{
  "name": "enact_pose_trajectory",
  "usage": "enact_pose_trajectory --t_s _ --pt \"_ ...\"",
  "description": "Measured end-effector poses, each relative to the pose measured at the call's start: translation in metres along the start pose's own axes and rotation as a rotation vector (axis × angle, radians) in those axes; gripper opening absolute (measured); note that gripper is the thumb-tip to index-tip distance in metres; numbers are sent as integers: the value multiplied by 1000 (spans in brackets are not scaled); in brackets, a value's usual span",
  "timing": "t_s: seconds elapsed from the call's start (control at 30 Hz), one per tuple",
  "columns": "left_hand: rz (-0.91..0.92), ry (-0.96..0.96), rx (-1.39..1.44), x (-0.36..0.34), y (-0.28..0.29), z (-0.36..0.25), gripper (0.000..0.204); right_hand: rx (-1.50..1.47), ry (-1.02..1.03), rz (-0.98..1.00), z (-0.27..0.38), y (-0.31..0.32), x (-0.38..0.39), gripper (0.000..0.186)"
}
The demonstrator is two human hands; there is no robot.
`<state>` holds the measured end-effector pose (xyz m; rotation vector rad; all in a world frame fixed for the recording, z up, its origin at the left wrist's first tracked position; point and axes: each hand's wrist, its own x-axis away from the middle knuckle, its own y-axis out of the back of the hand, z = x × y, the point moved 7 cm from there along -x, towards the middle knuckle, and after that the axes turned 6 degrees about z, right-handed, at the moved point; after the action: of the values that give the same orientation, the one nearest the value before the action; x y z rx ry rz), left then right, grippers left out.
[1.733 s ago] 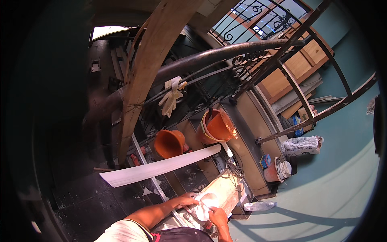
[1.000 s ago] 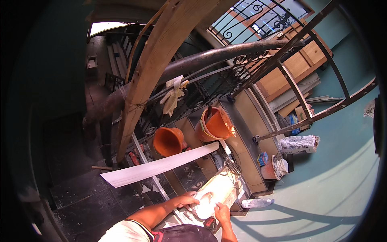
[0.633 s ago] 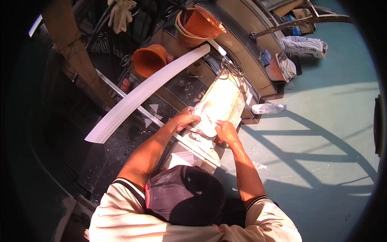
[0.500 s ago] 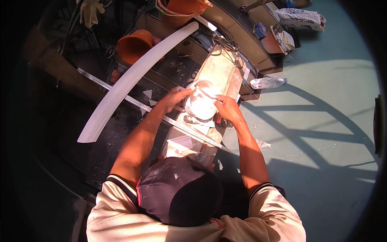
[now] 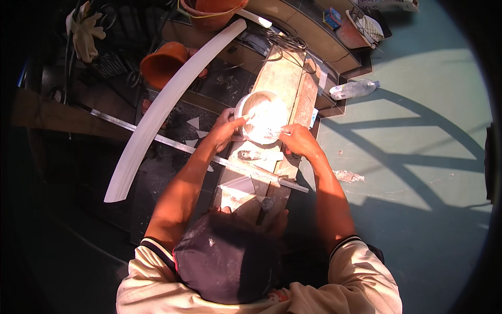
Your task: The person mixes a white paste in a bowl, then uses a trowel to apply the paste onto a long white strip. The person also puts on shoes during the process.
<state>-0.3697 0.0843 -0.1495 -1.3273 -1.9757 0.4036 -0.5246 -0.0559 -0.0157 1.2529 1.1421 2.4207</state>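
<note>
I see the tub (image 5: 241,106) near the left edge of the plank (image 5: 275,70); the left hand (image 5: 225,131) clasps its left side, while opposite, the right hand (image 5: 302,141) pinches a thin tool (image 5: 285,133).

Stairway of a building, set up for building work; whether a home, I can't tell.
Tiled steps (image 5: 327,49) run past 1 o'clock, and a rail-like shadow (image 5: 376,124) crosses the green floor (image 5: 392,144) at 3. The work shows in an orange bucket (image 5: 212,18) between 11 and 12, gloves (image 5: 84,39) at 10, looped cable (image 5: 286,42) past 12, a whitened plank (image 5: 277,76) and a white tub (image 5: 256,138) near the centre.
</note>
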Motion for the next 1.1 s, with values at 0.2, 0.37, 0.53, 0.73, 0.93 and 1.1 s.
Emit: enact_pose_trajectory --t_s 0.2,0.37,0.53,0.73,0.93,1.1 --pt "13 -36 21 5 -9 -6 68 111 -3 -204 26 13 7 34" --pt "5 3 53 9 -9 -2 75 212 137 -345 52 -14 33 34" --pt "-23 15 5 11 -14 -9 76 264 79 -277 56 -21 24 35" --pt "-36 30 -31 9 -8 -5 67 145 3 -387 32 -4 26 38" --pt "-99 95 -104 2 3 -21 49 -124 -76 -357 2 24 17 39" --pt "-86 33 -98 3 -8 -17 54 259 8 -253 30 -26 25 34"
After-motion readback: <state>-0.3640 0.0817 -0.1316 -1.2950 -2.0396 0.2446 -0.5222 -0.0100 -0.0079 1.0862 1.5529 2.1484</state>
